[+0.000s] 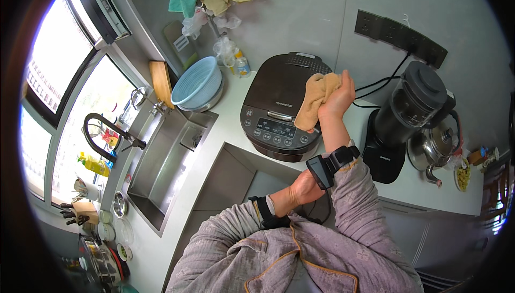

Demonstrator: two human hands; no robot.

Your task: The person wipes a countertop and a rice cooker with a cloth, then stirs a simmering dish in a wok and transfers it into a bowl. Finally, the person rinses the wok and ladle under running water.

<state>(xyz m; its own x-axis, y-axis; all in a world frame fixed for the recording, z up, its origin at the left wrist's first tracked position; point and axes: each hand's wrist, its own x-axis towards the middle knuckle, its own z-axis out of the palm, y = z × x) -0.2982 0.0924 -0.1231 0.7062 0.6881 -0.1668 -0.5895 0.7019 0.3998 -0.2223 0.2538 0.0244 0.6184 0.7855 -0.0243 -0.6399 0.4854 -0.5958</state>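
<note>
My right hand [336,98] has a folded tan cloth [312,104] in its grasp. The cloth lies against the right side of the lid of a dark brown Joyoung rice cooker [277,87]. Below the lid, the cooker's front shows a button panel, and the lid looks closed. Lower down, my left hand [304,188] is close to my right wrist, in front of my body. A black strapped device [324,170] on the right wrist covers its fingertips, so I cannot tell whether it grips anything.
Right of the cooker stand a blender [410,100], a steel kettle [430,148] and a plate of food [462,176]. Black cords run to the wall sockets [400,35]. On the left are a steel sink [169,164], a black faucet [116,136] and a blue colander [199,83].
</note>
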